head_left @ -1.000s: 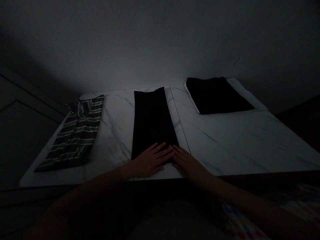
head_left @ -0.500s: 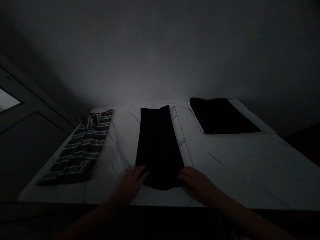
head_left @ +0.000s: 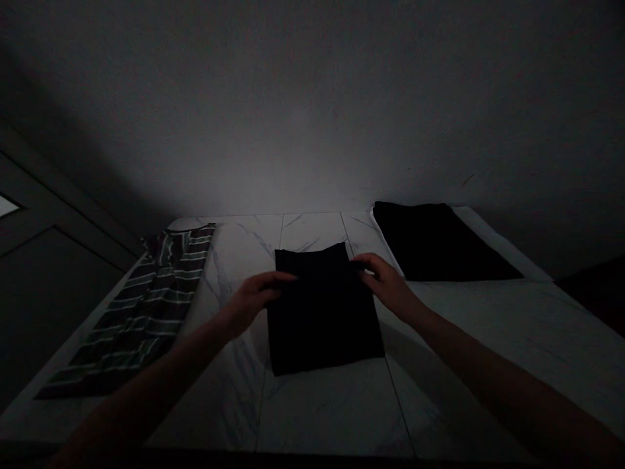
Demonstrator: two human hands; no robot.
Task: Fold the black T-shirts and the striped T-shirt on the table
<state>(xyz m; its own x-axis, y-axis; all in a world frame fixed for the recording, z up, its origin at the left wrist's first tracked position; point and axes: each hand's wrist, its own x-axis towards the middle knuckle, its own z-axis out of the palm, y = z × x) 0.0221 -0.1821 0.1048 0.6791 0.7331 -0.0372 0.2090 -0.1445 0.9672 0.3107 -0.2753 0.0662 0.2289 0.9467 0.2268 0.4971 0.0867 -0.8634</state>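
Observation:
A black cloth [head_left: 325, 329] lies folded over on itself in the middle of the marble-patterned table [head_left: 336, 417]. Its near end has been lifted onto the part behind, and a short strip shows beyond the fold's raised edge. At that edge's left corner, my left hand [head_left: 251, 298] pinches the fabric between thumb and fingers. My right hand [head_left: 383, 280] grips the opposite corner in the same way. The picture is dark, so inner layers of the cloth cannot be made out.
On the left lies a striped garment [head_left: 151, 299] with a collar end toward the wall [head_left: 303, 117]. At the back right a folded black cloth [head_left: 439, 241] rests on a white one [head_left: 502, 241]. A panelled door [head_left: 43, 286] stands at the far left.
Both hands have moved away from the table's front edge, carrying the near end of the black cloth over its far part. The cloth now looks shorter, and the view has shifted slightly.

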